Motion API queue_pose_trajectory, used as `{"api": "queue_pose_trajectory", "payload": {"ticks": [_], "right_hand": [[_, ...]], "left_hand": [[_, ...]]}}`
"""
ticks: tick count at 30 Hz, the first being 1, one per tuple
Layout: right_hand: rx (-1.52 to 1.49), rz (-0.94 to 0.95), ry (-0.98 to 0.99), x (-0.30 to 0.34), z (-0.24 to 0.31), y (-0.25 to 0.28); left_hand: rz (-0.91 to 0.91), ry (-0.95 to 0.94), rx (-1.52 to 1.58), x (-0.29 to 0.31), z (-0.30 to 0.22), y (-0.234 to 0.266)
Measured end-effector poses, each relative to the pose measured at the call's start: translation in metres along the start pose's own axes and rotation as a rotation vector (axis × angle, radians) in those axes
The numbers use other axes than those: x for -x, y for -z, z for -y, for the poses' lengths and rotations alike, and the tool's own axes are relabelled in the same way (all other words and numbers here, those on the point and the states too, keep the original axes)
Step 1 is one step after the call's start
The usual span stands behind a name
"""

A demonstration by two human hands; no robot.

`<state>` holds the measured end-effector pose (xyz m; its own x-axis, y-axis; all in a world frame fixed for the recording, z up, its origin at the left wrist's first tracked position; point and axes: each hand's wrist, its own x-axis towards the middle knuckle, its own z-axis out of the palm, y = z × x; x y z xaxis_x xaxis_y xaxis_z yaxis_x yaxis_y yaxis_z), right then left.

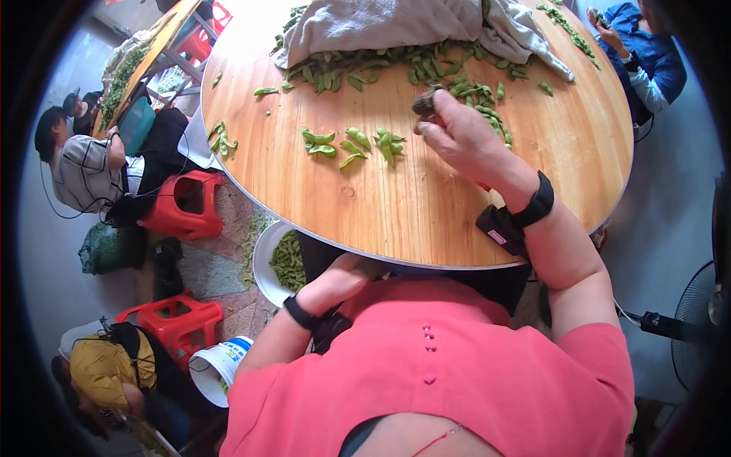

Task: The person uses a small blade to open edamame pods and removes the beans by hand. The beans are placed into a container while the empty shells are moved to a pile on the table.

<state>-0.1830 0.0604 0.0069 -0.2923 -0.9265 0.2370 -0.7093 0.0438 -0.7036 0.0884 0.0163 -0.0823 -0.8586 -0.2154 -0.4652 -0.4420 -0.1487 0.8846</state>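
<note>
My right hand (461, 137) is raised over the round wooden table (320, 206), its fingers curled together. A dark patch shows at the fingertips; I cannot make out whether it is stained skin or a small held thing. Just beyond and beside that hand lies a spread of green edamame pods (476, 93). To its left, small clusters of pods (388, 143) rest on the bare wood. My left hand (344, 280) is low by the table's near edge, close to my lap, with its fingers hidden. Below it on the left stands a white bucket (263, 263) with pods inside.
A pale cloth (381, 27) covers part of the pod heap at the far side. Red stools (186, 206), another white bucket (217, 369) and seated people are on the left. One person (647, 57) sits at the far right, beyond a fan (693, 327) nearer me.
</note>
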Motion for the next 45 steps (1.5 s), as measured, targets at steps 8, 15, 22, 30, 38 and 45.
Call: {"api": "queue_pose_trajectory", "payload": {"ticks": [8, 15, 22, 30, 38, 45], "right_hand": [[-0.325, -0.029, -0.23, 0.039, 0.028, 0.063], [-0.185, -0.084, -0.448, 0.089, -0.002, 0.069], [-0.493, -0.33, -0.179, 0.101, 0.001, 0.071], [0.061, 0.043, -0.174, 0.08, 0.002, 0.062], [-0.19, 0.088, 0.017, 0.029, 0.0, 0.044], [-0.552, -0.07, -0.079, 0.036, -0.026, 0.055]], "left_hand": [[-0.019, -0.301, -0.148, -0.063, -0.005, -0.026], [0.005, -0.496, -0.286, -0.068, 0.01, -0.026], [-0.045, -0.695, -0.426, -0.071, 0.021, -0.026], [-0.198, -0.853, -0.649, -0.068, 0.026, -0.022], [-0.414, -0.944, -0.906, -0.065, 0.015, -0.026], [-0.032, -0.737, -0.771, 0.044, -0.061, -0.029]]}}
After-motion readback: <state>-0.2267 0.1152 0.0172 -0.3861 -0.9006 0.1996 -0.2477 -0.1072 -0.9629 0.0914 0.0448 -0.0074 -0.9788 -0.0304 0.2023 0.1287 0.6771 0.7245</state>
